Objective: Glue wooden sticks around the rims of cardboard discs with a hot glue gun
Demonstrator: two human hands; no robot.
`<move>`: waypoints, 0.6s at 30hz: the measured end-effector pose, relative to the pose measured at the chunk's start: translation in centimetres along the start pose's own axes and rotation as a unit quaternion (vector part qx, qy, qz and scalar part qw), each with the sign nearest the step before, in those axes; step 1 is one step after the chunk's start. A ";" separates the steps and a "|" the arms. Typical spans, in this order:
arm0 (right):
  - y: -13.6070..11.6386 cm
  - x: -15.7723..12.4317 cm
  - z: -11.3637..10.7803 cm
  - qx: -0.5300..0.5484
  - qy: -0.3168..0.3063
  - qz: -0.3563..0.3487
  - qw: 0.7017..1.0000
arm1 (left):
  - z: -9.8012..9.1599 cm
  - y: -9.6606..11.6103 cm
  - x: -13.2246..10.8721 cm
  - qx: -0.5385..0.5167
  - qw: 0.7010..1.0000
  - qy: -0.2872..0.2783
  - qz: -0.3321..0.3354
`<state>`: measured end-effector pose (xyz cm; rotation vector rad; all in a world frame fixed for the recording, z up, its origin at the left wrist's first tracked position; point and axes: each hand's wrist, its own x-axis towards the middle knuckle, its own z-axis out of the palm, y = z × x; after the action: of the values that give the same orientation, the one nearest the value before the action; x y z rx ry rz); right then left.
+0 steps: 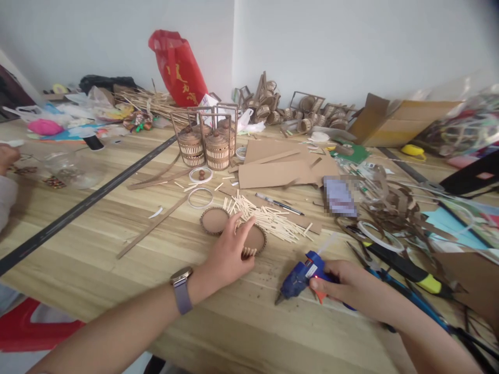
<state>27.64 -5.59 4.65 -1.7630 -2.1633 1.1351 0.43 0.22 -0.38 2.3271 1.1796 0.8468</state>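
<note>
My left hand point(230, 249), a watch on its wrist, rests on a round cardboard disc point(255, 240) that has a few short wooden sticks standing along its near rim. Its fingers are stretched out toward a loose pile of thin wooden sticks point(268, 215). A second round cardboard disc point(213, 220) lies just left of the hand. My right hand point(345, 285) grips a blue hot glue gun point(302, 274) lying low over the wooden table point(117, 244), nozzle pointing left.
Small slatted round baskets in wire frames point(206, 140) stand behind. Cardboard sheets point(280, 166), a pen point(278, 203), tape rings, brown paper strips, scissors and a yellow-tipped tool point(409, 270) crowd the right. A long black strip point(86, 200) crosses the left. Another person's hand point(7, 156) is at far left.
</note>
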 end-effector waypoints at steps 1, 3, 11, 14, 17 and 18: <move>0.0 0.0 -0.2 -0.048 0.025 0.000 0.999 | 0.0 0.0 0.0 0.001 1.000 0.000 -0.001; 0.2 0.2 -0.7 -0.126 0.069 0.006 0.990 | 0.0 0.0 0.0 0.002 1.000 0.001 -0.002; 0.3 3.9 -3.9 -0.379 0.221 -0.045 0.897 | -0.1 0.1 0.1 0.004 1.000 0.000 -0.002; -0.2 5.9 -4.1 -0.401 0.180 -0.073 0.895 | -0.1 0.0 0.0 0.005 1.000 -0.002 -0.005; -0.1 7.3 -4.2 -0.394 0.155 -0.092 0.901 | 0.0 0.0 0.0 0.005 1.000 0.001 0.001; 0.1 7.5 -4.3 -0.389 0.153 -0.096 0.903 | 0.0 -0.1 0.0 0.006 1.000 0.002 0.005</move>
<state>27.66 3.06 5.09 -1.7269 -2.6789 -0.1100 0.40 0.24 -0.41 2.3439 1.1771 0.8503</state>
